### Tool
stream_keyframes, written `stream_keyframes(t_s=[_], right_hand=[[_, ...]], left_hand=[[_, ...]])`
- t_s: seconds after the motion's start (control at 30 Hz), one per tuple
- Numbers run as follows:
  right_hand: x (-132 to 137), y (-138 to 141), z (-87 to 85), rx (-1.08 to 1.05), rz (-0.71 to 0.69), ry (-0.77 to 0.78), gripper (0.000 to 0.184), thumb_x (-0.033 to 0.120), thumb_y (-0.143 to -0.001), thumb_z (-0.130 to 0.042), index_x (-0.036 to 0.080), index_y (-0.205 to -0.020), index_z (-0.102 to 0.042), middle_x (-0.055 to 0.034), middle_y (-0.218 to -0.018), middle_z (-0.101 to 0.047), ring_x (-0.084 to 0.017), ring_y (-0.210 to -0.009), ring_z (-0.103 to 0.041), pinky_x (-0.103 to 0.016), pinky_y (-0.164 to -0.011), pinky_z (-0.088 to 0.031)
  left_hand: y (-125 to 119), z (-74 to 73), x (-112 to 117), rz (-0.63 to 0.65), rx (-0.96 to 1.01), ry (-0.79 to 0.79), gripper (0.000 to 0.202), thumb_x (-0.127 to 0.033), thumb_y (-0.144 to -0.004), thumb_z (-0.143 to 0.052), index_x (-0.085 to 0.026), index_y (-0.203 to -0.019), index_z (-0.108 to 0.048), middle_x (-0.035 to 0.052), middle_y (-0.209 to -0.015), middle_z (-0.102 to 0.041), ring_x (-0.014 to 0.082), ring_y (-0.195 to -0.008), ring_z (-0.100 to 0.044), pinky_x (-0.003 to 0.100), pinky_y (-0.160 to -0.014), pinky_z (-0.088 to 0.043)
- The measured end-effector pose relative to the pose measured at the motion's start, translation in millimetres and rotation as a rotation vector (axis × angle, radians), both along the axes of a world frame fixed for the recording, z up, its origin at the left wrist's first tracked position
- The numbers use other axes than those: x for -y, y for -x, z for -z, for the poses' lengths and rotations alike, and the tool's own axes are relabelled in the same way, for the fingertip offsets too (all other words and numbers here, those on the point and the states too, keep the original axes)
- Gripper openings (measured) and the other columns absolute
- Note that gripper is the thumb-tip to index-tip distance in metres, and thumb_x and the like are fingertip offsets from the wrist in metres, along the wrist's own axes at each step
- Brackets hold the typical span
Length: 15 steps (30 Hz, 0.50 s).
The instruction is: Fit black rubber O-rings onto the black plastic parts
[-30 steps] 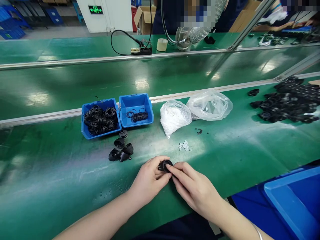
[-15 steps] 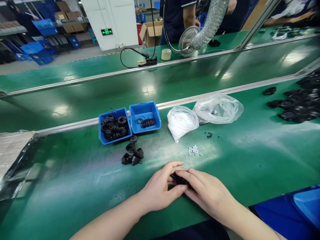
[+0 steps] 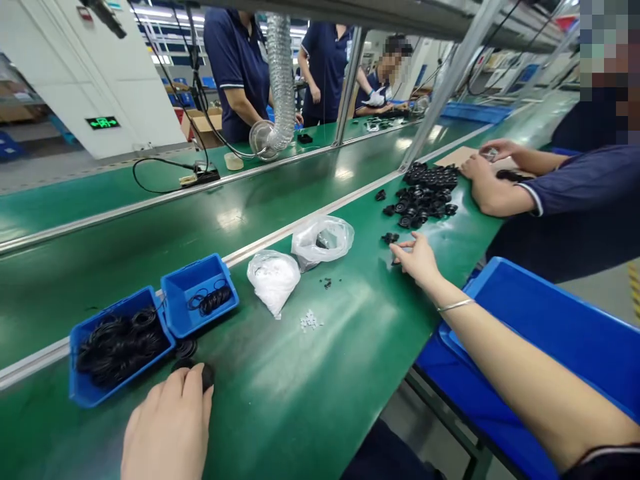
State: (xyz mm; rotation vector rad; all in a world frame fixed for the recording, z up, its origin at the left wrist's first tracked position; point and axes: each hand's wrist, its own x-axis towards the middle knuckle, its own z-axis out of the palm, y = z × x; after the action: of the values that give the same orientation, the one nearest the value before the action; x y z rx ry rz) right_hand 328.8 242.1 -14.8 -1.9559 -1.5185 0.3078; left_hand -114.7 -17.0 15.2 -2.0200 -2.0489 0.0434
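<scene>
**Bright overhead light, glare on the belt, edges bent by a wide lens**

Light falls from above. Ceiling strip lights [image 3: 150, 12] glow at the upper left of the frame, and the glossy green conveyor belt [image 3: 125, 267] throws them back as pale glare patches through the middle. The counter [image 3: 310, 393] is evenly lit, with only short, soft shadows beside the blue bins [image 3: 207, 322] and the white bag [image 3: 274, 277], whose top is nearly washed out. The black rings [image 3: 117, 343] merge into dark masses with little detail. The wide lens slants the metal post [image 3: 450, 80] and stretches things near the edges. The left hand [image 3: 167, 427] at the lower edge looms large and slightly soft. Pixelated blocks cover patches at the upper right.
</scene>
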Motion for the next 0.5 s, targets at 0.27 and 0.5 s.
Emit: stream_keyframes(t_s=[0.27,0.5], right_hand=[[6,4,19.6,-0.01,-0.037,-0.12,0.052,0.028,-0.076,-0.058,0.016,-0.126,-0.049,-0.0079,-0.104,-0.068,-0.018,-0.068,-0.061,-0.037,-0.075,-0.05],[51,58,-4.9,-0.064,-0.494,-0.014,0.023,0.038,-0.084,-0.058,0.02,-0.095,-0.066,-0.0054,-0.087,-0.067,-0.017,-0.066,-0.061,-0.031,-0.065,-0.052]], left_hand=[[-10,4.4,-9,-0.003,0.022,-0.009,0.034,-0.033,-0.096,-0.039,-0.01,-0.109,-0.06,0.0157,-0.104,-0.067,0.0303,-0.086,-0.063,0.042,-0.076,-0.042],[-20,-5.3,-6,-0.115,0.778,-0.09,0.039,-0.044,-0.091,-0.052,-0.022,-0.123,-0.058,0.0128,-0.122,-0.062,0.0313,-0.106,-0.06,0.04,-0.081,-0.048]])
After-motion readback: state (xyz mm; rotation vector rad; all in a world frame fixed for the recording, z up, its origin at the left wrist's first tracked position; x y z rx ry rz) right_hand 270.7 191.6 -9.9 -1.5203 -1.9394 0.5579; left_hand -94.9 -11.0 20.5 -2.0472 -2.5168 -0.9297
